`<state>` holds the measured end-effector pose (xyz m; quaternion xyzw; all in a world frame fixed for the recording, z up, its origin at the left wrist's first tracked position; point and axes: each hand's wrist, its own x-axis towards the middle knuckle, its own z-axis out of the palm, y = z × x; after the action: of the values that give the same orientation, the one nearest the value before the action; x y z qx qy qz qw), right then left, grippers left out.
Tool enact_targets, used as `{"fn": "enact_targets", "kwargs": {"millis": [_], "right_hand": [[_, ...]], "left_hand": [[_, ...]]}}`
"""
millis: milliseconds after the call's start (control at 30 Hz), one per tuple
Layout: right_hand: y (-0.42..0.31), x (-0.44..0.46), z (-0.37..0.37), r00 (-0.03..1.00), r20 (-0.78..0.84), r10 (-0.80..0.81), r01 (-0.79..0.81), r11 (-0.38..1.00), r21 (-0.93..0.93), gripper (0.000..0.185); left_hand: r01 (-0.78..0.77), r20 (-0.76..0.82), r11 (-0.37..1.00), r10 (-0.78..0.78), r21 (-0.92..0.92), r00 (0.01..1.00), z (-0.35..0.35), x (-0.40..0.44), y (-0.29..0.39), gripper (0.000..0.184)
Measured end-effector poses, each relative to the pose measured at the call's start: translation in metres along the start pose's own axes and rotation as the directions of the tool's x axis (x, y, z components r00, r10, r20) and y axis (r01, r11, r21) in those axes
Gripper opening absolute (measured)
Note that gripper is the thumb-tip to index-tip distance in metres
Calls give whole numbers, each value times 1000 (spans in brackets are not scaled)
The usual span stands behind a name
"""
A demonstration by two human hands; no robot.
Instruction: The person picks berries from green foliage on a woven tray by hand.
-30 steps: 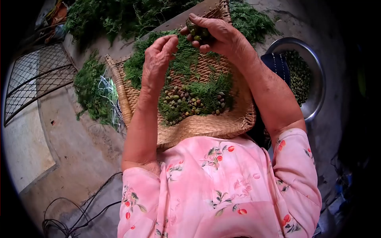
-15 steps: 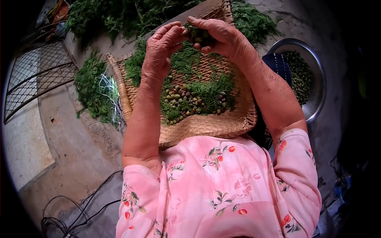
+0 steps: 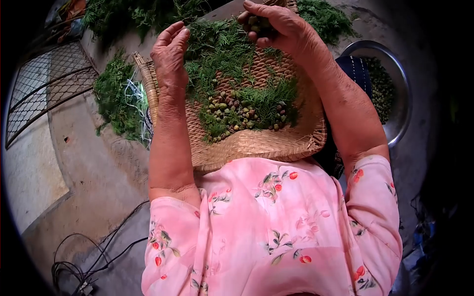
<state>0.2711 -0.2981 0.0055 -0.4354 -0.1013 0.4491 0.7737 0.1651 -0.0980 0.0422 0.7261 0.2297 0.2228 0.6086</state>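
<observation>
A woven basket tray [image 3: 276,148] lies in front of me, with feathery green conifer sprigs [image 3: 222,44] across it. Small green and brown seed cones [image 3: 237,111] are heaped in its near part. My right hand [image 3: 284,29], above the tray's far side, is curled around a cluster of green seed cones [image 3: 259,24]. My left hand [image 3: 170,56] is over the tray's left edge, apart from the right one. Its thumb and fingers are pressed together; whatever they hold, if anything, is too small to make out.
On the right, a metal basin [image 3: 404,103] holds many green cones, with dark cloth [image 3: 354,74] beside it. More greenery [image 3: 118,98] is piled left of the tray and beyond it. A wire mesh frame [image 3: 49,84] and black cables [image 3: 89,269] are on the left.
My left hand has drawn away from the right hand, moving left. The right hand has risen slightly to the right, still holding the cones. More sprigs on the tray are now visible.
</observation>
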Motion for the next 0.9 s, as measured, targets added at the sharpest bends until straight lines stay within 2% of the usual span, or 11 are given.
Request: {"fn": "enact_targets", "kwargs": {"millis": [67, 167, 200, 267, 333, 500, 600, 667, 733, 800, 900], "right_hand": [[2, 14, -5, 988, -23, 152, -144, 968, 205, 35], [5, 16, -7, 991, -20, 129, -123, 973, 198, 33], [5, 16, -7, 991, -20, 130, -123, 972, 198, 33], [5, 16, -6, 993, -36, 113, -105, 980, 171, 33], [4, 13, -5, 992, -55, 113, -102, 980, 174, 33], [5, 14, -8, 995, -53, 84, -72, 978, 197, 33], [3, 12, -6, 993, -99, 61, -39, 976, 213, 32], [3, 11, -5, 991, -121, 55, -28, 976, 215, 31], [3, 12, -7, 992, -116, 55, -26, 973, 231, 31], [3, 13, -6, 992, -109, 55, -27, 968, 248, 31], [1, 11, -4, 991, -124, 51, -22, 973, 228, 31]], "left_hand": [[-4, 43, 953, -10, 304, 999, -16, -14, -4, 21], [173, 163, 880, -269, 442, 949, -32, -38, -28, 13], [136, 257, 838, -311, 529, 915, -41, -41, -48, 12], [133, 262, 806, -337, 576, 904, -46, -53, -80, 13], [-18, 274, 752, -218, 658, 937, -46, -61, -94, 15], [4, 208, 751, -187, 660, 960, -37, -61, -95, 18], [-90, 251, 771, -94, 631, 963, -40, -59, -101, 19], [47, 202, 852, -177, 522, 963, -43, -59, -94, 16], [373, 169, 903, -410, 213, 896, -44, -62, -80, 11], [598, 194, 779, -568, -189, 800, -41, -62, -60, 13], [659, 283, 713, -599, -238, 750, -46, -66, -55, 14]]}}
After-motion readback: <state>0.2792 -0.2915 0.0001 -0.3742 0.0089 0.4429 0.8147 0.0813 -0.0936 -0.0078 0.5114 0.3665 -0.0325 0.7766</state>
